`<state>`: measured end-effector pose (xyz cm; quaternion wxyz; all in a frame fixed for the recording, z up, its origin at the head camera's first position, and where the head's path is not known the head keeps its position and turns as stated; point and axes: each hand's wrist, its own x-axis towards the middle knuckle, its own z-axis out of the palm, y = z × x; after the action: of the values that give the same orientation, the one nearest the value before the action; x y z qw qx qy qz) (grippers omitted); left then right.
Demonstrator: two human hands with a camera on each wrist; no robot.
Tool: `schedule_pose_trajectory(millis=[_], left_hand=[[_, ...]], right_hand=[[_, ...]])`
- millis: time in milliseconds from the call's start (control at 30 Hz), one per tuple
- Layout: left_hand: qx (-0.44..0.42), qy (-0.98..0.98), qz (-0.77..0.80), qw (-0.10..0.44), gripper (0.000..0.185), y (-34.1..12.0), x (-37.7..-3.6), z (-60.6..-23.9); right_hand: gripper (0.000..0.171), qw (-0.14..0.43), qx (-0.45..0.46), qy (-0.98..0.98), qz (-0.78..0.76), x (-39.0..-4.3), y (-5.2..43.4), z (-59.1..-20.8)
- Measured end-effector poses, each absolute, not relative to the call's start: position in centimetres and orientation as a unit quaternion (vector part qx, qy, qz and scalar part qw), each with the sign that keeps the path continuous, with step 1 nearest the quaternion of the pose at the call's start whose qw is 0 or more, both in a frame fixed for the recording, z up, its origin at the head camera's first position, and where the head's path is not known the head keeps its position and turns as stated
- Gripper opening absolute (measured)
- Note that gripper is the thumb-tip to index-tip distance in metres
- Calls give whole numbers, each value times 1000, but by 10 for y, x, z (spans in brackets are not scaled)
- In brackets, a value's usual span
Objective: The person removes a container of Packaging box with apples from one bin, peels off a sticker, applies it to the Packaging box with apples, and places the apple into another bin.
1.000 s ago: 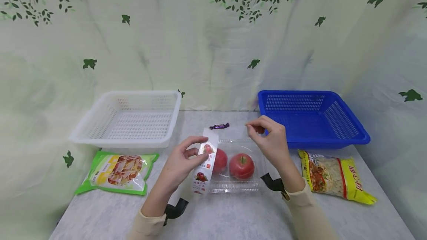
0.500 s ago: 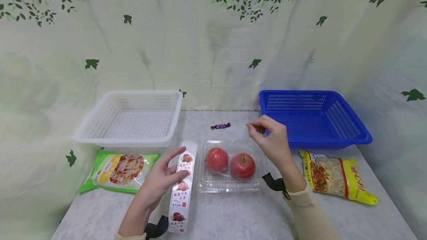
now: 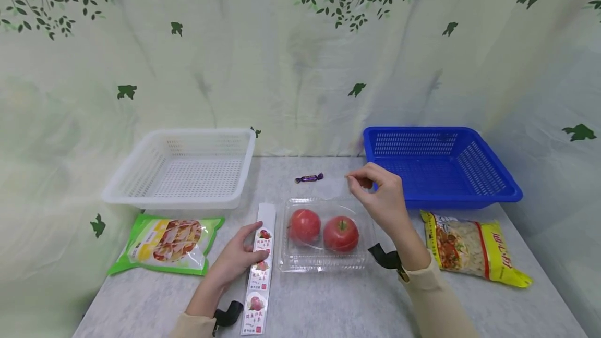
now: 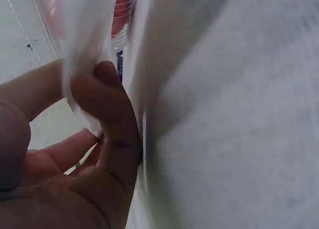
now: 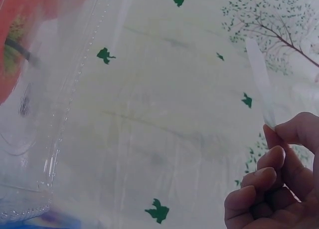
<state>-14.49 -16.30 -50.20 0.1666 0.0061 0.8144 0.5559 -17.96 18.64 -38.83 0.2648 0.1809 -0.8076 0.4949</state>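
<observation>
In the head view my left hand (image 3: 236,254) pinches a long white strip of apple stickers (image 3: 255,296) beside the clear plastic box. Seen from the left wrist, white sheet (image 4: 89,34) passes between the thumb and fingers. Two red apples (image 3: 341,234) sit inside the clear box (image 3: 324,263) at the middle of the table. Above the box's right side, my right hand (image 3: 377,192) pinches a small, thin, pale sticker (image 5: 259,74) between thumb and forefinger, edge-on in the right wrist view. Its other fingers are curled.
A white basket (image 3: 237,192) stands at the back left, a blue basket (image 3: 497,184) at the back right. A purple-wrapped candy (image 3: 309,178) lies behind the box. A green food bag (image 3: 169,244) is on the left, a yellow noodle bag (image 3: 474,249) on the right.
My left hand has carried the sticker strip from over the box's left part to the table area left of it, uncovering the left apple. My right hand has stayed nearly still.
</observation>
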Motion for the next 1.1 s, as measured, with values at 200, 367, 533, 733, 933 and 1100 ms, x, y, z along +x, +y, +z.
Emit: schedule_pose_trajectory(millis=[200,367,533,733,933,1100], left_hand=[[40,929,360,76,84,-155,-148,-500],[47,955,285,66,82,-153,-151,-498],[46,962,259,73,78,-153,-152,-495],[42,961,261,79,78,-153,-154,-492],[25,954,298,-1,43,-142,-146,-462],[72,901,426,-45,10,-113,-132,-409]], right_hand=[[11,269,184,-807,493,-180,187,-387],[12,270,185,-807,492,-180,187,-388],[12,268,185,-808,491,-180,186,-389],[14,270,191,-807,488,-181,186,-389],[15,267,188,-810,487,-181,185,-391],[15,272,193,-812,479,-180,181,-391]])
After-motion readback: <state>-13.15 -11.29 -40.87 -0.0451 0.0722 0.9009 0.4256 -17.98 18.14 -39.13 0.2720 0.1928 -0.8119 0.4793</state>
